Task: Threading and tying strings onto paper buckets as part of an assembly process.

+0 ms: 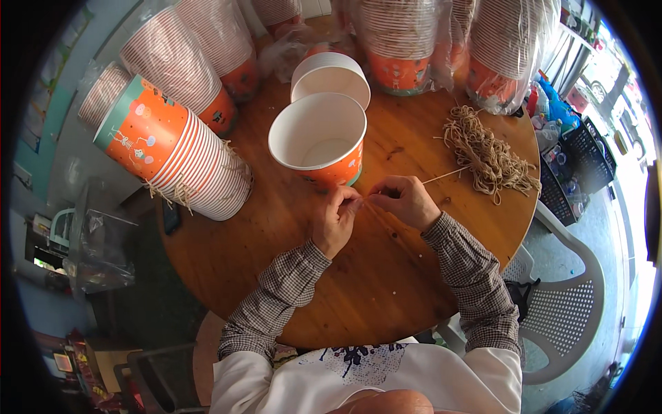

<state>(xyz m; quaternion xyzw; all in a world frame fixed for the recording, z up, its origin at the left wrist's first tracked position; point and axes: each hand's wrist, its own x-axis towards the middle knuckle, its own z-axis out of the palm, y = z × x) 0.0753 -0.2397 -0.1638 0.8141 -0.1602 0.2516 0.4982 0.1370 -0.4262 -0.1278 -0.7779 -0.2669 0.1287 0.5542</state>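
Observation:
In front of an orange paper bucket (338,165) with a white inside, my two hands come close together over the table. Fingers and thumb of my left hand (336,219) are pinched together, apparently on the end of a tan paper cord. My right hand (412,201) pinches the same cord, and a straight length of cord (445,175) runs from it to a tangled pile of cord (486,152) at the right. What lies exactly between the fingertips is too small to make out. Behind the first bucket another open bucket (331,76) leans on its side.
A tilted stack of nested buckets (207,165) lies at the left, with cord bits on it. Plastic-wrapped bucket stacks (400,34) line the far side of the round wooden table (345,297). A grey plastic chair (565,310) and black crates (586,159) stand at the right.

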